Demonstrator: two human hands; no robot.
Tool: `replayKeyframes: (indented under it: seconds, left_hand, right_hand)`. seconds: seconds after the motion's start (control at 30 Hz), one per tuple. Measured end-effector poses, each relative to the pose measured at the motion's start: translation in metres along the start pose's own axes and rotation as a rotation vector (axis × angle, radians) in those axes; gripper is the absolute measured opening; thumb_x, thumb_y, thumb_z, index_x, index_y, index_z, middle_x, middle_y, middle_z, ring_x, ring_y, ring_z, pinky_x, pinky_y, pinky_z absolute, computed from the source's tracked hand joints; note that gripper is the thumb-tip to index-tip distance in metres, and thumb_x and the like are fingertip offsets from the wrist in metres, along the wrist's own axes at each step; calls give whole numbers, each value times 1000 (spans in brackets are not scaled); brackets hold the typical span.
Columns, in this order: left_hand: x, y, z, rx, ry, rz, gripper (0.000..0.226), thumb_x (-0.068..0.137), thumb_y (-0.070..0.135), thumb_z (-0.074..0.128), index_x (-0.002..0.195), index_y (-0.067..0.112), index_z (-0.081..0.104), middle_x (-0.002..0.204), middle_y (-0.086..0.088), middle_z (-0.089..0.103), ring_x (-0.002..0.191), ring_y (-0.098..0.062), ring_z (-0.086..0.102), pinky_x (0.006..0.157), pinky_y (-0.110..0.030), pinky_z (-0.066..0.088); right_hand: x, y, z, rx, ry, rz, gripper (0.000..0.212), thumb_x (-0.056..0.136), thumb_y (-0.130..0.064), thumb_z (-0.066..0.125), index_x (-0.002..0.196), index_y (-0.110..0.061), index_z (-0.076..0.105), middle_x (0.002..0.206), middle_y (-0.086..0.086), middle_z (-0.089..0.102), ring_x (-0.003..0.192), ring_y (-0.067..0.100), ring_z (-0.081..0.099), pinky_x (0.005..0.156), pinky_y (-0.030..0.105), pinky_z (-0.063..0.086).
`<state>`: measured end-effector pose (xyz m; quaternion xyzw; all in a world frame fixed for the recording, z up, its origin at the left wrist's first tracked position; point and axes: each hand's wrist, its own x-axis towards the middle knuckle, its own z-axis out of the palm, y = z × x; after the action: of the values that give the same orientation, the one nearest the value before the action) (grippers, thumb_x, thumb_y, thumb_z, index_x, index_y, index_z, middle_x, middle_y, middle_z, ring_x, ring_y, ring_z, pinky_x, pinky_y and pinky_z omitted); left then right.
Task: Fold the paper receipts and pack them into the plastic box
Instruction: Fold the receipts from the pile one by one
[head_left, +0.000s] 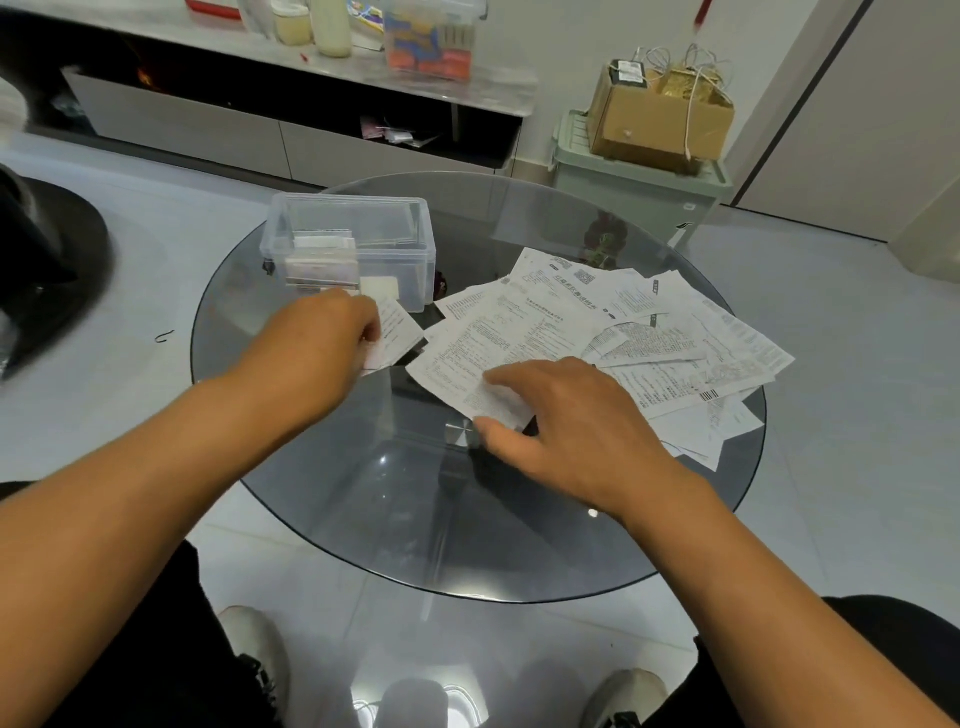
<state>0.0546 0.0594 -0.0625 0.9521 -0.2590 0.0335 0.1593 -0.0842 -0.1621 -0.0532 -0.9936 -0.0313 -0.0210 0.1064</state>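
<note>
left grip (317, 340) curled, pinching a folded receipt (397, 332) just before the clear plastic box (353, 249); right grip (566, 421) spread, fingertips on a sheet of the loose receipts (649, 332) across the glass desk (415, 519).

A round, dark-tinted glass surface (415, 519) stands on a pale tiled floor. Toward its far left side sits a clear plastic box (353, 244), lid off, with folded slips stacked upright inside at its left end. Just right of the box, a loose pile of printed paper receipts (649, 332) fans out across the right half, overlapping one another, some reaching the surface's right edge.
</note>
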Motion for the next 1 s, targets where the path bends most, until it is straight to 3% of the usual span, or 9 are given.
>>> replayKeyframes:
  seconds: [0.1,0.2,0.27,0.43,0.57,0.7,0.83,0.9,1.0]
  left_hand:
    - [-8,10,11,129,11,52,11,97,21,63,96,11,61,91,-9,53,78,-27,48,64,-38,39]
    - [-12,15,15,220,-22,33,7,96,9,60,102,10,57,86,-3,38,76,-23,38,61,-39,36]
    - [-13,17,10,200,-13,49,18,96,8,60,114,11,57,93,-7,46,82,-28,45,65,-41,39]
    - [-14,24,2,15,52,353,68,85,9,75,146,21,48,136,-6,54,123,-29,50,97,-39,44]
    - [-12,32,10,-45,-18,530,71,86,19,79,149,27,47,155,1,43,144,-19,37,115,-35,32]
    - [-10,38,7,-189,-23,623,35,85,22,79,118,32,72,129,11,66,119,-10,58,100,-27,48]
    - [-9,39,6,-376,-248,363,30,88,16,77,106,40,75,105,29,71,98,6,64,82,-17,55]
    - [-8,38,7,-434,-316,323,26,91,20,75,107,41,76,105,32,70,99,9,63,80,-15,53]
    - [-8,41,3,-521,-353,250,14,95,35,68,106,39,75,102,24,73,95,2,66,79,-27,56]
  right_hand:
    - [-2,-2,-5,-34,-25,13,64,89,-70,54,143,-35,51,128,-7,66,114,24,59,89,40,52]
    - [0,-3,0,-119,27,-5,40,97,-48,52,129,-26,56,108,1,67,95,28,60,78,42,52]
    - [2,-1,3,-151,48,-11,25,99,-31,50,120,-20,58,98,4,64,87,30,59,71,43,51]
    - [0,12,3,57,91,39,41,97,-16,56,136,-27,60,116,3,69,104,29,62,85,43,51]
    - [-9,25,-9,419,79,114,40,96,-20,63,129,-42,64,101,-16,71,95,6,64,88,30,52]
    - [-20,32,-26,540,-60,110,39,91,-28,73,123,-50,65,105,-25,68,108,-7,58,91,20,43]
    - [-31,38,-33,596,-325,111,85,73,-44,91,140,-63,42,137,-32,53,131,-9,45,104,20,39]
    - [-31,42,-28,565,-244,131,85,74,-44,90,141,-62,41,135,-32,55,127,-11,47,106,24,41]
    - [-29,43,-26,681,-211,136,81,75,-33,91,141,-54,49,128,-30,62,122,-16,52,110,20,41]
